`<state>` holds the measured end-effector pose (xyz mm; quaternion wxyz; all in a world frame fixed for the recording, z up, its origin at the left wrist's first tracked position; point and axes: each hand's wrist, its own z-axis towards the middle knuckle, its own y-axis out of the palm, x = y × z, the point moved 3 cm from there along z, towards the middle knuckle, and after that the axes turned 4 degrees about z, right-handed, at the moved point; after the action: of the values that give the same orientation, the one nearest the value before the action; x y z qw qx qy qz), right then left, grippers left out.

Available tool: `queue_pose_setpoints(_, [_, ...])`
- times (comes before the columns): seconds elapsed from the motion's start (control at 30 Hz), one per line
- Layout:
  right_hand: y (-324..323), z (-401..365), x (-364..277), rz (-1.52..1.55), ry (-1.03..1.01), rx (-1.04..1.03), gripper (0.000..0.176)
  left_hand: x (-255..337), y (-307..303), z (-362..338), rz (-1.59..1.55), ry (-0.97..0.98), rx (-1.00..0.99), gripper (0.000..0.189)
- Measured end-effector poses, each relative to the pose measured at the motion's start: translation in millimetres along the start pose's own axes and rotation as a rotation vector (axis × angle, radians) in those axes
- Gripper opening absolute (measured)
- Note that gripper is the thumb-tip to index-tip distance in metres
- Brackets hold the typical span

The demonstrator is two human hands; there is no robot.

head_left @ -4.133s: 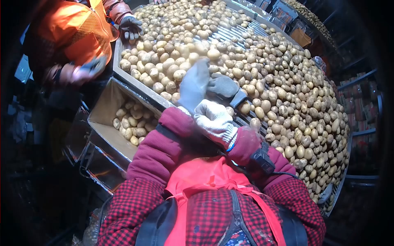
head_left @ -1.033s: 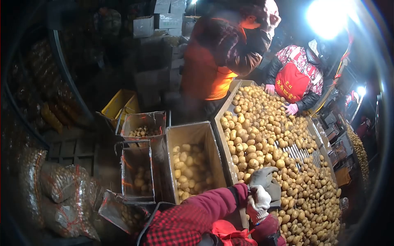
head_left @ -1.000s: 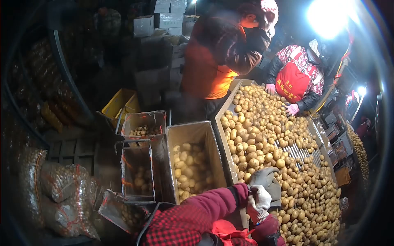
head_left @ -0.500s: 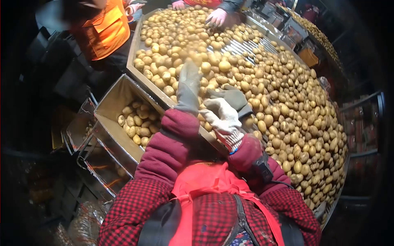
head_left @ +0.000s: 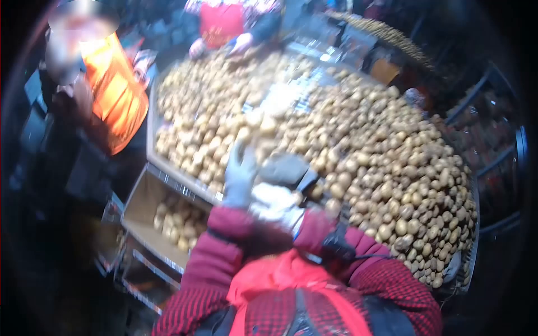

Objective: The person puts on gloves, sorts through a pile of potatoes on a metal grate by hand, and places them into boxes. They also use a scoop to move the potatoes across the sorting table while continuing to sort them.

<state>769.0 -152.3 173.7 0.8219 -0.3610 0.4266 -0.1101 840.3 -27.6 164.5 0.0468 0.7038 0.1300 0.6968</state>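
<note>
My left hand (head_left: 240, 176), in a grey glove, reaches over the near left part of a wide heap of potatoes (head_left: 386, 185). Its fingers are stretched out and slightly apart, the tips right at some potatoes. Beside it, my right hand (head_left: 276, 206) wears a white knitted glove and is low over the near edge of the heap. Motion smears its fingers, so I cannot tell their grip. Just beyond the white glove lies a dark grey glove (head_left: 284, 169) with a black cuff, overlapping it in this view.
The sorting table's raised rim (head_left: 182, 185) runs along the left. Below it stands a box (head_left: 143, 204) with potatoes inside. A person in an orange vest (head_left: 115, 98) is at the left, and another person's gloved hands (head_left: 242, 43) are at the far side. Metal rails (head_left: 496, 162) stand at right.
The view has shifted and blurred. My left hand's fingers have spread slightly. My right hand has come closer to the left one. The far person's hands have drawn back towards the table's far edge.
</note>
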Motion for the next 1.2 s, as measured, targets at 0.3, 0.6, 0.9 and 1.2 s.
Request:
queue_pose_setpoints(0.3, [-30,13,-25,-0.172,0.141,-0.101,0.019,-27,4,8,-0.019,0.025,0.129,0.051])
queue_pose_setpoints(0.6, [-36,14,-26,0.147,0.511,0.028,0.032,-10,19,5,-0.268,-0.006,0.288,0.049])
queue_pose_setpoints(0.9, [-21,1,-3,0.566,0.33,0.235,0.023,-11,22,16,-0.339,0.009,0.231,0.052])
queue_pose_setpoints(1.2, [-15,-8,-15,0.533,0.368,-0.085,0.022,9,27,4,-0.401,-0.258,-0.035,0.055])
